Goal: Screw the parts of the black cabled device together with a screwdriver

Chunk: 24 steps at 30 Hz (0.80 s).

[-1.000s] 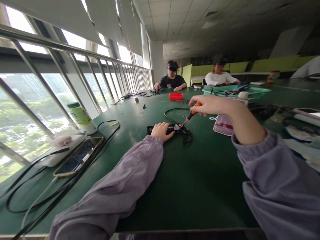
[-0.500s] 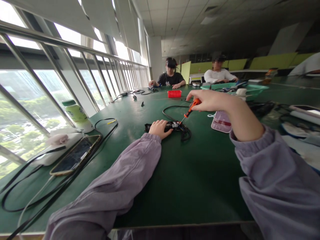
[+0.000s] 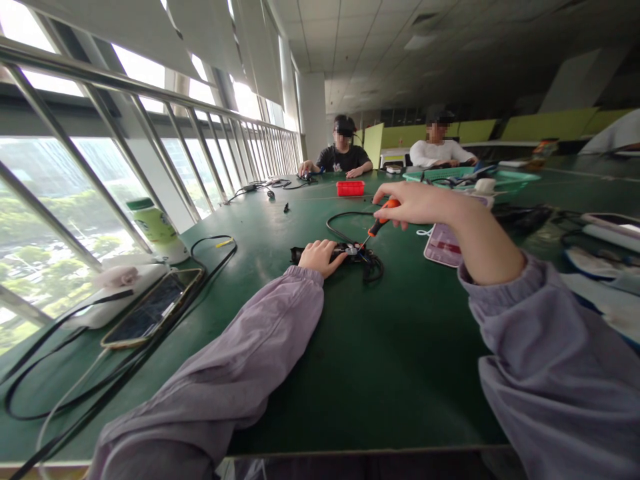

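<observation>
A long black device with a cable lies on the green table, its right part showing metal and thin wires. My left hand is closed over its middle and holds it down on the tabletop. From the upper right, my right hand grips the orange handle of a screwdriver between thumb and fingers. The shaft slants down to the left, and its tip meets the wired part of the device. Whether the tip sits in a screw is too small to tell. A black cable loops behind the device.
At left are a phone, a white box, a green-capped bottle and loose cables. A red tray, a green basket and a pinkish phone lie beyond. Two people sit at the far side.
The fingers of my right hand have shifted slightly on the screwdriver handle, which stays at the same spot on the device. My left hand has kept its hold.
</observation>
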Available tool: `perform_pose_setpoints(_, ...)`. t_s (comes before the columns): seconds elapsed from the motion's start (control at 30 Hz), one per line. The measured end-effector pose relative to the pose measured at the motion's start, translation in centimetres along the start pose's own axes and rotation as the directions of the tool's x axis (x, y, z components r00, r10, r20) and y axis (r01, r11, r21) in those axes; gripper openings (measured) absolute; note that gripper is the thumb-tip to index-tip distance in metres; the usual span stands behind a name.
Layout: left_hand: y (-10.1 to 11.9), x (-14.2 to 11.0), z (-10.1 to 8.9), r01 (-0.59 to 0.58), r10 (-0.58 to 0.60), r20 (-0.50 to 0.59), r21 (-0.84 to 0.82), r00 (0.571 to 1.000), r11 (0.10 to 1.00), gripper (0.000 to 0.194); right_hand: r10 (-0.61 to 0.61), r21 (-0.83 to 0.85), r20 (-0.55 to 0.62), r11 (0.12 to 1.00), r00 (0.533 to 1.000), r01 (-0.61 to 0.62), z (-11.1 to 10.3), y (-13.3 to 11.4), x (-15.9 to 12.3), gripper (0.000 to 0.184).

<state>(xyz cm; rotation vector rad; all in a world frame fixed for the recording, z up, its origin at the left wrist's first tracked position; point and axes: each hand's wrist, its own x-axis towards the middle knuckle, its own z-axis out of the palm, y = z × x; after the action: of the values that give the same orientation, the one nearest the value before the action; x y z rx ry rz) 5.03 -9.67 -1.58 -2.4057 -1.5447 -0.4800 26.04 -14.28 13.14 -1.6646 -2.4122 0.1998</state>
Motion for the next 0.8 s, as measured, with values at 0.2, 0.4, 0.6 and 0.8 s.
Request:
perform_pose_setpoints(0.2, -0.1, 0.11, 0.15, 0.002, -0.002, -0.001, 0.023, 1.0, 1.0, 0.041, -0.034, -0.009, -0.02, 0.999, 0.999, 0.034, 0.08, 0.05, 0.21, 0.031)
perform_pose_setpoints(0.4, 0.04, 0.05, -0.09, 0.004, -0.005, 0.017, 0.032, 1.0, 0.999, 0.036, 0.013, 0.035, 0.074, 0.999, 0.997, -0.015, 0.0, 0.12, 0.06, 0.035)
perform_pose_setpoints(0.6, 0.21, -0.05, -0.28, 0.017, -0.018, 0.023, 0.018, 1.0, 1.0, 0.035, -0.039, 0.016, -0.004, 0.999, 0.999, 0.039, -0.17, 0.13, -0.05, 0.035)
perform_pose_setpoints(0.8, 0.0, 0.05, 0.05, 0.002, -0.002, 0.016, 0.023, 1.0, 1.0, 0.038, 0.021, 0.034, 0.124, 0.999, 0.992, -0.025, -0.04, -0.05, -0.12, 0.038)
